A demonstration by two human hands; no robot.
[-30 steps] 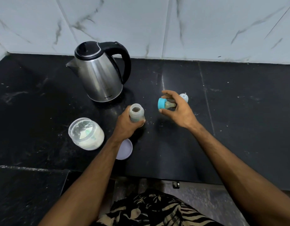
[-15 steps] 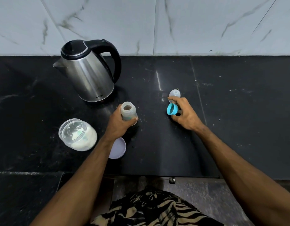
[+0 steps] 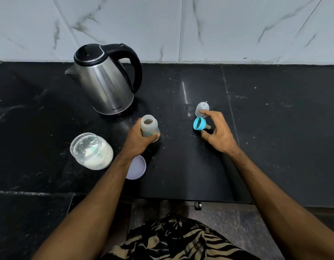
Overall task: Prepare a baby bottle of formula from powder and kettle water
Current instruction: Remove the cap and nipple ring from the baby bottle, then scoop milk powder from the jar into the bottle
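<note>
The left hand (image 3: 139, 140) holds the open baby bottle (image 3: 149, 127) upright on the tabletop (image 3: 275, 119). The right hand's (image 3: 219, 135) grip is loose around the blue teat ring (image 3: 199, 124), lying beside a clear cap (image 3: 201, 107). Behind the bottle stands the kettle (image 3: 106, 81); left sits the powder jar (image 3: 91, 151).

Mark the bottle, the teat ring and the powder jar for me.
bottle (image 3: 148, 123): head view, on its open neck.
teat ring (image 3: 198, 126): head view, on the blue ring's rim.
powder jar (image 3: 98, 156): head view, on its clear side wall.
</note>
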